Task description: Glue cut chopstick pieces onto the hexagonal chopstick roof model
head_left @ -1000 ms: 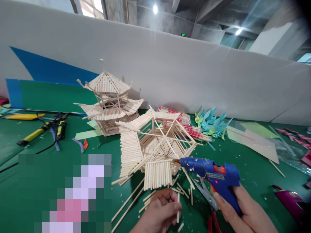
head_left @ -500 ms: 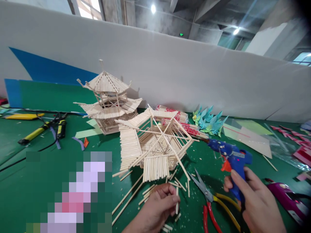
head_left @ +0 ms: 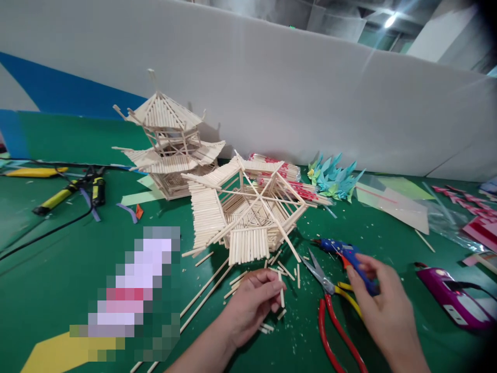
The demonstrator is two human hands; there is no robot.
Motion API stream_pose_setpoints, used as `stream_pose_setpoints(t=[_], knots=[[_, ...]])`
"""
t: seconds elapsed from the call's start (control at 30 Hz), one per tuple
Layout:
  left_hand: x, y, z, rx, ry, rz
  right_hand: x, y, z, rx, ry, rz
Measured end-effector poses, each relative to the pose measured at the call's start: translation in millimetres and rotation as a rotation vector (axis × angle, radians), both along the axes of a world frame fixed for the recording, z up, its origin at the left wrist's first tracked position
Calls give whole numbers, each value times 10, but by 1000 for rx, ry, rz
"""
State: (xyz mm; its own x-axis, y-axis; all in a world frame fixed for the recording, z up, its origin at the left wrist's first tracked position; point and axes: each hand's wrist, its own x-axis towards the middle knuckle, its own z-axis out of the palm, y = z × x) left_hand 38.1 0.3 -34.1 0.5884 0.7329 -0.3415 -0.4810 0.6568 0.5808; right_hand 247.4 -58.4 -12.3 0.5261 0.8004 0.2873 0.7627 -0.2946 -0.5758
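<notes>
My left hand [head_left: 252,300] pinches a short wooden stick [head_left: 282,291] between thumb and fingers, just in front of a half-roofed pavilion model [head_left: 205,217] made of such sticks. My right hand [head_left: 382,305] is closed round the handle of a blue hot glue gun [head_left: 332,246], which is held low over the table with its nozzle toward the model. Between my hands lies a tool with pointed metal jaws [head_left: 321,273] and red and yellow handles. Loose cut sticks [head_left: 286,270] are scattered under the model's front edge.
Behind stands a tiered stick pagoda [head_left: 161,116]. Bundled sticks in red-printed wrap [head_left: 306,190] and teal folded paper [head_left: 337,176] lie at the back. Pliers [head_left: 98,190] are on the left; a purple device with a cable [head_left: 446,298] is on the right. A pixelated patch hides the left front.
My right hand has lowered the glue gun toward the table and tipped it flatter. My left hand keeps its stick in nearly the same place. The camera view has tilted downward.
</notes>
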Motion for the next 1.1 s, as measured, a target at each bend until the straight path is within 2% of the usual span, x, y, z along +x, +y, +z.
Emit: stream_pose_setpoints(t=[0.03,0.1,0.2,0.3,0.47,0.63,0.73,0.97,1.1], knots=[[-3,-2,10,-10,2,3,-168,-15,58,5,140,96],[-11,-7,32,-27,3,16,-491,-22,129,-102,398,401],[-30,-14,61,-44,-8,35,-823,30,126,-192,689,568],[-47,-14,74,-64,-26,61,-946,111,59,-180,888,566],[-48,-7,68,-114,-41,118,-992,177,2,-139,1095,496],[-34,-6,52,-115,-62,135,-1011,245,72,-121,1260,513],[-26,-1,9,-94,-73,138,-1010,349,125,-94,1371,456],[-25,32,-52,-79,-86,219,-1041,560,79,-19,1283,455],[-15,33,-93,-58,-79,195,-1054,626,84,-18,1217,472]])
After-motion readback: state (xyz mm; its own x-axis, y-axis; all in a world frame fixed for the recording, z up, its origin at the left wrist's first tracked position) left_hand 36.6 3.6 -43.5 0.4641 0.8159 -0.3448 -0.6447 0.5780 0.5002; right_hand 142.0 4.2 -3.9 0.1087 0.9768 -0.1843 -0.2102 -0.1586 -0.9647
